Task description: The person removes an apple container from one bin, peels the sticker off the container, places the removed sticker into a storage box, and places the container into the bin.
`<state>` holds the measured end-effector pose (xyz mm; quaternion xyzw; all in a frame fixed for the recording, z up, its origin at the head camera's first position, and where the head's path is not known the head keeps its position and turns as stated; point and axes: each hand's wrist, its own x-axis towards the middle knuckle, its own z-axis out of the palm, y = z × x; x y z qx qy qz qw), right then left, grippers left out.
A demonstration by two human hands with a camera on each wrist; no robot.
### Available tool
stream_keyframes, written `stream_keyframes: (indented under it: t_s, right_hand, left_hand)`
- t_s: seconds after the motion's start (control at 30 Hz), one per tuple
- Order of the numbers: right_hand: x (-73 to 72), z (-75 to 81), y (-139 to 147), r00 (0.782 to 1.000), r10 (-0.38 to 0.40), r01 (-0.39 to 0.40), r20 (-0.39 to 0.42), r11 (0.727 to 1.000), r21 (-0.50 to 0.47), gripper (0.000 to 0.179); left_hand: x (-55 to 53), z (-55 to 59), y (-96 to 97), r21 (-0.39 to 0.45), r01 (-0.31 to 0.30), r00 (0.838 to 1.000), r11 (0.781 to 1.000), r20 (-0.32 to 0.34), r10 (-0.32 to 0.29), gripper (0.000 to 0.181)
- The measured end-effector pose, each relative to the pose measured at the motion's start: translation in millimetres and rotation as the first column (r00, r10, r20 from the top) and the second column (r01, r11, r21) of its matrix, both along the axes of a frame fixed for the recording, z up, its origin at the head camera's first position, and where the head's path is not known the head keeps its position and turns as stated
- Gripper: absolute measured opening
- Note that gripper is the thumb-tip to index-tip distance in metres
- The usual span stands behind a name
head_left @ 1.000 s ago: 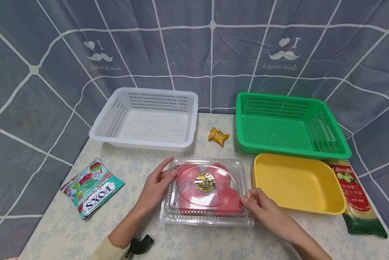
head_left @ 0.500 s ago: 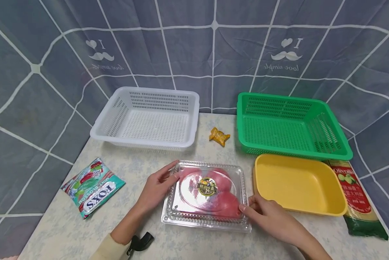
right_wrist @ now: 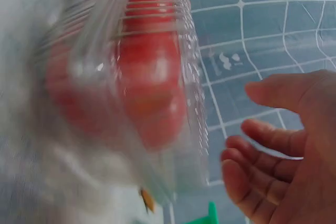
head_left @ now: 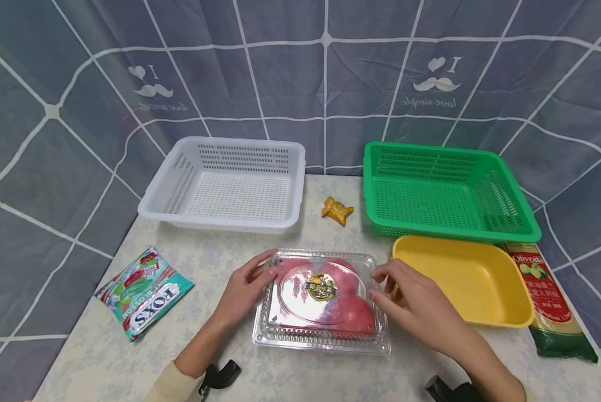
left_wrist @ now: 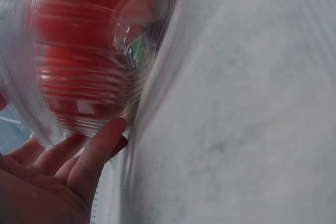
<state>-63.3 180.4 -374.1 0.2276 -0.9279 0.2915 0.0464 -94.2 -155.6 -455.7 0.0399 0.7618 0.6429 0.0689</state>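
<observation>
A clear plastic clamshell box (head_left: 300, 335) of round red fruit lies in the middle of the table in the head view. A black and yellow round sticker (head_left: 321, 287) sits on its lid. My left hand (head_left: 242, 290) holds the box's left side, and its fingertips (left_wrist: 107, 132) meet the ribbed wall in the left wrist view. To the box's right, my right hand (head_left: 416, 298) has loosely bent fingers. The right wrist view shows a gap between its fingers (right_wrist: 262, 153) and the box, with nothing in that hand.
A white basket (head_left: 152, 206) stands at the back left, a green basket (head_left: 443, 231) at the back right. In front of the green one is a yellow tub (head_left: 456, 279), beside a red pasta packet (head_left: 546, 296). A small orange-wrapped piece (head_left: 337, 210) and a candy bag (head_left: 145, 293) also lie here.
My right hand has let go of the box's right edge and moved up and a little away. The box shifted slightly, its fruit too. The left hand stays at its side.
</observation>
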Motion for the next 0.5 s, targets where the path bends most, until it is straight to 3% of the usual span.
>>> stream_keyframes:
  t_s: [0.2, 0.5]
  right_hand:
    - [-17.3, -2.1, -26, 0.994, 0.087, -0.083, 0.064, 0.995, -0.055, 0.026]
    - [-33.0, -5.2, -59, 0.986, 0.157, -0.159, 0.060, 0.986, 0.043, 0.025]
  left_hand:
    - [0.4, 2.5, 0.5, 0.006, 0.018, 1.000, 1.000, 0.021, -0.019, 0.044]
    - [8.4, 29.5, 3.3, -0.010, 0.029, 0.999, 1.000, 0.015, -0.029, 0.046]
